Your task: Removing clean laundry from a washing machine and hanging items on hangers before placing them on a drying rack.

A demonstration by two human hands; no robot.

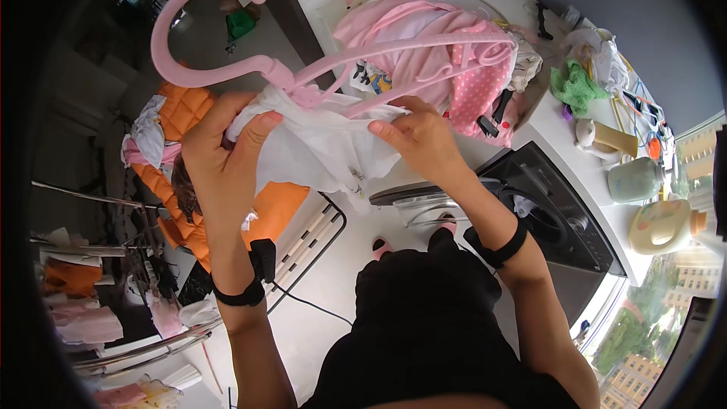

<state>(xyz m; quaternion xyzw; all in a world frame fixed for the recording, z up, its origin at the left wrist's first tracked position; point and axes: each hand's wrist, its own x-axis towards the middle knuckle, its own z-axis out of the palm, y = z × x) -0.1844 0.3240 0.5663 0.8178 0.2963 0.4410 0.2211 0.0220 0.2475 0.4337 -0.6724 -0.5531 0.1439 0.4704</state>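
Between my hands hangs a thin white garment [318,147], with a dark-and-yellow print low on it. My left hand [224,142] pinches its gathered edge between thumb and fingers. On the other side, my right hand [426,139] grips the edge near the lower bar of a pink plastic clothes hanger [272,71]. The hanger's large hook points up and left, close to the camera. One arm of the hanger reaches right, outside the cloth; its other arm is hidden by the garment or my left hand.
Pink clothes [420,23] are heaped on the counter basin ahead. A front-loading washing machine [556,216] stands at right with its door open. A detergent bottle [661,227], glass jar [633,179] and green cloth [576,88] sit on the counter. Drying rails [153,346] and an orange quilted jacket [182,111] are left.
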